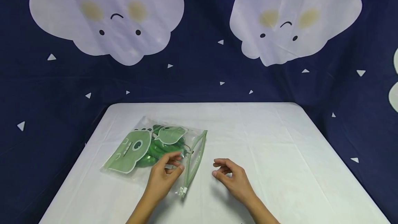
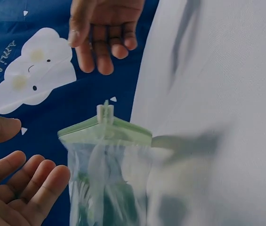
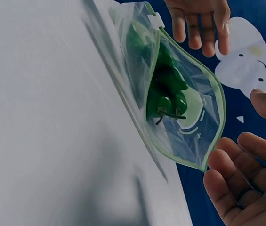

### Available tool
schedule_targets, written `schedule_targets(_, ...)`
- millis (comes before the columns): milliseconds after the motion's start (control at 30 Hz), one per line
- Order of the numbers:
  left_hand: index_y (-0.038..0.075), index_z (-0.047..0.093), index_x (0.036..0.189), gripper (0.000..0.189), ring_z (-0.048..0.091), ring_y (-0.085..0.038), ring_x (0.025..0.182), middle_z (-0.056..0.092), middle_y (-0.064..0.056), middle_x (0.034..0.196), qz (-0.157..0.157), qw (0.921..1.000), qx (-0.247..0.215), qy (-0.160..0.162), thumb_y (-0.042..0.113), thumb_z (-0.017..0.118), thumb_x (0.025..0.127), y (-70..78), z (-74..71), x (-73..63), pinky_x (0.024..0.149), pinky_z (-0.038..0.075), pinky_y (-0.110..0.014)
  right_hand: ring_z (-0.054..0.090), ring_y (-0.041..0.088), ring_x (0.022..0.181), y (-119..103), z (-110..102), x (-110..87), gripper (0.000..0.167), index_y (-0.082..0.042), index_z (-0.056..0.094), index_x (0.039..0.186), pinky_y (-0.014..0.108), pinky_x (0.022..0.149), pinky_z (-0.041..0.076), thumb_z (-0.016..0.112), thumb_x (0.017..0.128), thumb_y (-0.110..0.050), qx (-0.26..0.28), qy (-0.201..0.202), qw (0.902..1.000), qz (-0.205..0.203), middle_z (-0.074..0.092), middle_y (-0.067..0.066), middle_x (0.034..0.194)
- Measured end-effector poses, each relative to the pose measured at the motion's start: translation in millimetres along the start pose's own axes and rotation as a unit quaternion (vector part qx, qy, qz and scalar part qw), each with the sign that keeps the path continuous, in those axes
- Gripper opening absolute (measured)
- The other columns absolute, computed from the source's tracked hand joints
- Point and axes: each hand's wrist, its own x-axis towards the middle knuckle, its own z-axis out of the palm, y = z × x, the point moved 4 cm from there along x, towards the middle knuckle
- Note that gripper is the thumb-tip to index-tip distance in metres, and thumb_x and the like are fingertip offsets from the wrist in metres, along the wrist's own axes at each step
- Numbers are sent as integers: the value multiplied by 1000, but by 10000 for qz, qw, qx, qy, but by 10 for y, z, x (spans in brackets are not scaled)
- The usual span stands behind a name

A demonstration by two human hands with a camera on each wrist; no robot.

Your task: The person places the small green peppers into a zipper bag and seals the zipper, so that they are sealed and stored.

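A clear zip bag (image 1: 127, 151) with green cartoon prints lies on the left half of the table. Through its plastic show several green peppers (image 1: 160, 148); dark stems are visible in the right wrist view. The bag's green-edged mouth gapes towards the right, with a white slider (image 1: 184, 190) at the near end. My left hand (image 1: 163, 175) hovers over the bag near the mouth, fingers loosely bent and holding nothing. To the right of the mouth, my right hand (image 1: 233, 179) is held above the table, thumb and fingers apart, also holding nothing.
The bag rests on a white-covered table (image 1: 280, 168) with rounded far corners. Behind it hangs a dark blue cloth (image 1: 202, 61) printed with pale clouds and small triangles. Shadows of the hands fall on the white cover.
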Motion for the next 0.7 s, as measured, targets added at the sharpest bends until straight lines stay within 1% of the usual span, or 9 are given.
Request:
schedule_targets(67,11,60,119,39,62,-18,93,66,-8,109,-67,10000,-50,-22,8,72,82,-4,-36,-38,70,58,-20,60,3,81,12,31,-17,33,-14,64,111,18,76,55,74,81,-24,55,-26,10000,65,69,6,104)
schedule_targets(167,10,60,118,39,63,-22,96,65,-8,110,-34,9997,-224,-7,4,71,81,-8,-81,-95,75,59,-20,60,3,81,29,92,-37,34,-9,64,111,18,76,55,73,82,-24,115,-91,9998,164,70,6,101)
schedule_targets(267,8,60,117,38,62,-24,99,64,-12,113,-3,9988,-479,-41,1,69,81,-17,-112,-150,81,58,-19,60,4,82,35,154,-56,33,-9,65,110,18,76,55,73,82,-24,216,-150,9993,282,70,4,99)
schedule_targets(333,6,59,117,37,62,-23,102,63,-15,115,-44,9975,-696,-104,1,69,82,-27,-126,-183,83,58,-19,60,4,82,29,193,-67,32,-9,65,110,18,76,54,72,83,-24,256,-197,9990,307,70,3,98)
schedule_targets(400,4,59,118,36,62,-18,103,62,-17,117,-142,9959,-869,-190,2,68,83,-41,-134,-212,83,58,-18,60,4,82,24,230,-78,31,-9,65,110,18,76,54,71,84,-24,299,-264,9987,324,70,3,97)
schedule_targets(467,2,59,118,35,63,-13,103,61,-18,118,-278,9933,-1081,-293,4,67,84,-59,-138,-240,83,57,-18,60,4,82,16,267,-90,32,-8,65,110,18,76,54,70,84,-25,316,-364,9984,302,70,3,97)
schedule_targets(567,0,58,117,33,63,-9,104,61,-19,120,-464,9876,-1426,-471,6,66,86,-83,-143,-282,84,56,-17,60,3,83,9,318,-103,34,-7,64,111,18,76,55,69,85,-28,311,-518,9979,238,69,2,97)
schedule_targets(633,-2,57,118,33,64,-10,105,61,-17,120,-567,9824,-1673,-606,7,65,87,-99,-146,-309,86,56,-16,59,3,83,6,349,-108,35,-7,63,112,18,76,55,68,86,-30,312,-628,9973,198,69,1,98)
schedule_targets(700,-5,56,118,35,64,-12,107,63,-11,118,-654,9767,-1903,-745,9,65,87,-115,-149,-335,89,55,-16,60,2,83,6,380,-110,37,-6,63,112,18,75,55,67,86,-32,302,-717,9968,159,68,1,98)
